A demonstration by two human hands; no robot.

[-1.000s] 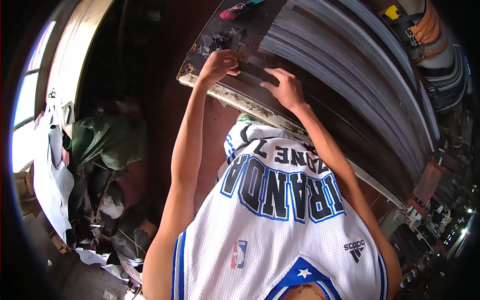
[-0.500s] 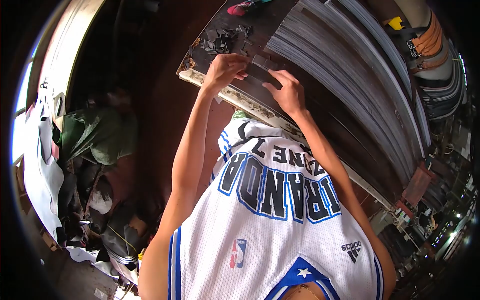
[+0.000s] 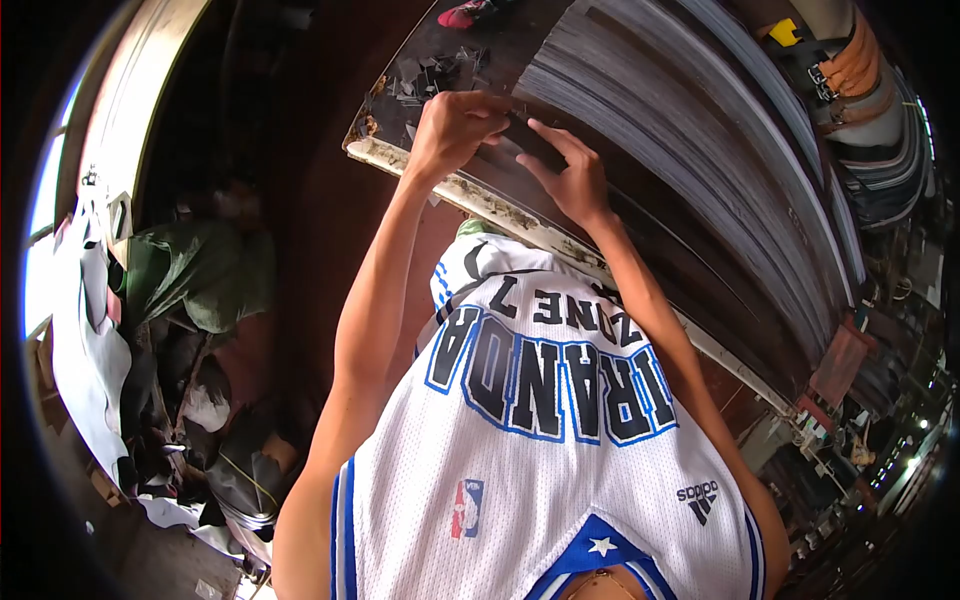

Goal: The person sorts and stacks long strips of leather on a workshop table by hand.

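Note:
My left hand (image 3: 460,130) is over the dark tabletop near its front edge, fingers bent and pinched together around something too small to make out. Just right of it, my right hand (image 3: 570,172) has its thumb and index finger spread apart with nothing visible between them. Small dark flat pieces (image 3: 437,76) lie in a loose pile beyond my left hand. Long dark strips (image 3: 680,130) are stacked to the right, curving away from my hands.
A pale, worn edge (image 3: 500,212) runs along the table's near side. A red and dark item (image 3: 465,15) lies at the far end. Belts with buckles (image 3: 848,75) are at upper right. Green cloth (image 3: 205,270) and dark scraps (image 3: 240,475) are at left.
The small flat pieces that lay between my hands no longer show there. My left hand has turned inward, its fingertips nearer my right hand, and the view has shifted slightly.

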